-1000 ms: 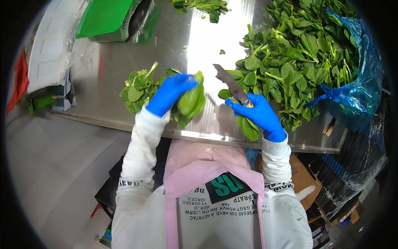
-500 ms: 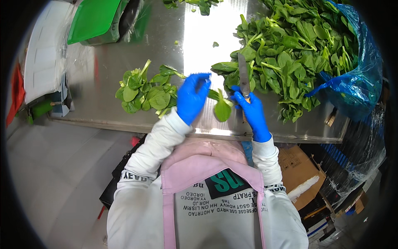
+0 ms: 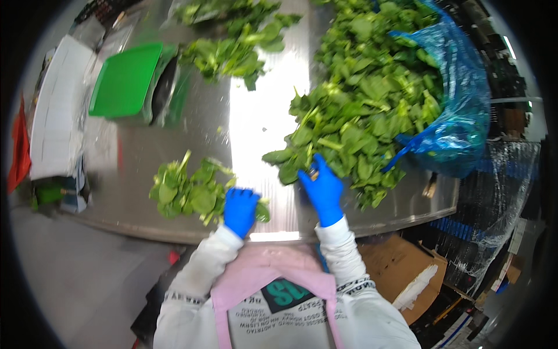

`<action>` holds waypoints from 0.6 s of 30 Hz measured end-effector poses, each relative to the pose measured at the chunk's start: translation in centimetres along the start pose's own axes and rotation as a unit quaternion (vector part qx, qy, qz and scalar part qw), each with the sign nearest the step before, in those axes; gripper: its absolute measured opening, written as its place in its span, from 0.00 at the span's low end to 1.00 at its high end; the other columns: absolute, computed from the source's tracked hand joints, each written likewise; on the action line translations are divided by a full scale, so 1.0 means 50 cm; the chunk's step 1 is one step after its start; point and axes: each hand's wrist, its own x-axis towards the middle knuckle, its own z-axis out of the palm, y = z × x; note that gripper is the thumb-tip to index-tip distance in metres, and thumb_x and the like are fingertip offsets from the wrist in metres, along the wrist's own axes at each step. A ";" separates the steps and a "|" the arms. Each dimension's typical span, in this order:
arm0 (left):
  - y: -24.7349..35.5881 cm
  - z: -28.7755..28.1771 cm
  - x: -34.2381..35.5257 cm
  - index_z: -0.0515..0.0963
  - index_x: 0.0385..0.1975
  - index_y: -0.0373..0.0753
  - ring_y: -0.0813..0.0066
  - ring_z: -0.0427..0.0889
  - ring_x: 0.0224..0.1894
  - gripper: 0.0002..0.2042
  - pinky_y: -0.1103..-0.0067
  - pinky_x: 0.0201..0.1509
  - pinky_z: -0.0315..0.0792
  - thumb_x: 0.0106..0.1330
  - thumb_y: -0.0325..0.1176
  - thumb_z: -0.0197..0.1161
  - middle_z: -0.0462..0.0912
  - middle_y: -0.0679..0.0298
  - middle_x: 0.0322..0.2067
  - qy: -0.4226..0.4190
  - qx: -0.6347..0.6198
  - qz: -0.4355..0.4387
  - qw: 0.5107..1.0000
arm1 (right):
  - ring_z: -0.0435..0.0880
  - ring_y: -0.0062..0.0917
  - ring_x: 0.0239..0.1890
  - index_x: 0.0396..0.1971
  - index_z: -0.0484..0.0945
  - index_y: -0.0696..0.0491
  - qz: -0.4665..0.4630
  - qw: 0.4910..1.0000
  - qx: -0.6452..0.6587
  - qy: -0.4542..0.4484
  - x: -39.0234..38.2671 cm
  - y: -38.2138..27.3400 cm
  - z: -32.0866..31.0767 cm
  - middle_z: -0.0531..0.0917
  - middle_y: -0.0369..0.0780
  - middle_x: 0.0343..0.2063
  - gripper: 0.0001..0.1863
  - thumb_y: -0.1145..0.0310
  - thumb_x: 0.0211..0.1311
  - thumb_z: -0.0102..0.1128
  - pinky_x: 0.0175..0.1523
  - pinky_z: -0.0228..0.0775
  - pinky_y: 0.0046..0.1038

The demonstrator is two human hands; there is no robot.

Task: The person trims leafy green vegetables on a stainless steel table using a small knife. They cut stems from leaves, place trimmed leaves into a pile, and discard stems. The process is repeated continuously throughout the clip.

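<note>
My left hand [image 3: 240, 210], in a blue glove, has its fingers curled over leafy greens at the right side of a small pile [image 3: 192, 192]. Just to its right, my right hand [image 3: 322, 192], also gloved, grips a knife [image 3: 314, 173] by its handle at the front edge of a large heap of greens [image 3: 366, 93]; the blade is hard to make out against the leaves. Both piles lie on a steel table [image 3: 116, 198].
A crumpled blue plastic bag [image 3: 453, 122] borders the big heap. More greens [image 3: 232, 52] lie at the back. A green-lidded container [image 3: 125, 78] and white boxes [image 3: 55, 110] stand at the left. A cardboard box [image 3: 401, 273] is below the table's right edge.
The view has shifted, showing more of the table's back. My left hand has moved left onto the small pile. The knife blade, upright and plain earlier, now barely shows.
</note>
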 end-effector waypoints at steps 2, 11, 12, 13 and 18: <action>-0.006 -0.045 -0.025 0.78 0.31 0.46 0.61 0.72 0.40 0.08 0.66 0.49 0.62 0.50 0.28 0.58 0.76 0.64 0.33 -0.021 0.027 -0.045 0.998 | 0.82 0.34 0.34 0.50 0.73 0.50 0.059 0.992 -0.075 -0.088 -0.007 -0.012 -0.004 0.82 0.42 0.34 0.28 0.56 0.47 0.66 0.40 0.74 0.30; 0.035 -0.120 0.006 0.77 0.38 0.42 0.58 0.72 0.43 0.14 0.66 0.49 0.62 0.49 0.34 0.65 0.75 0.59 0.36 0.101 -0.090 -0.061 0.989 | 0.80 0.27 0.27 0.39 0.78 0.55 0.051 0.980 0.188 -0.044 -0.044 0.055 -0.022 0.82 0.39 0.25 0.16 0.64 0.50 0.62 0.34 0.72 0.26; 0.046 -0.124 0.025 0.77 0.39 0.41 0.57 0.73 0.40 0.15 0.67 0.46 0.65 0.50 0.34 0.66 0.76 0.58 0.35 0.125 -0.166 -0.074 0.975 | 0.80 0.24 0.25 0.38 0.78 0.57 0.048 0.967 0.246 -0.038 -0.045 0.054 -0.032 0.81 0.38 0.23 0.16 0.64 0.51 0.62 0.32 0.71 0.24; 0.068 -0.138 0.033 0.77 0.40 0.41 0.58 0.74 0.39 0.15 0.70 0.45 0.68 0.51 0.34 0.66 0.77 0.57 0.35 0.125 -0.240 -0.115 0.956 | 0.77 0.20 0.24 0.36 0.77 0.58 0.096 0.944 0.301 -0.096 -0.052 0.039 -0.054 0.80 0.37 0.22 0.15 0.64 0.52 0.62 0.30 0.69 0.22; 0.110 -0.149 0.066 0.65 0.58 0.36 0.74 0.72 0.52 0.21 0.78 0.57 0.64 0.67 0.36 0.53 0.72 0.60 0.51 -0.031 -0.651 -0.243 0.718 | 0.70 0.12 0.20 0.31 0.76 0.60 0.181 0.869 0.384 -0.255 -0.092 -0.015 -0.104 0.77 0.34 0.19 0.12 0.65 0.55 0.61 0.24 0.64 0.19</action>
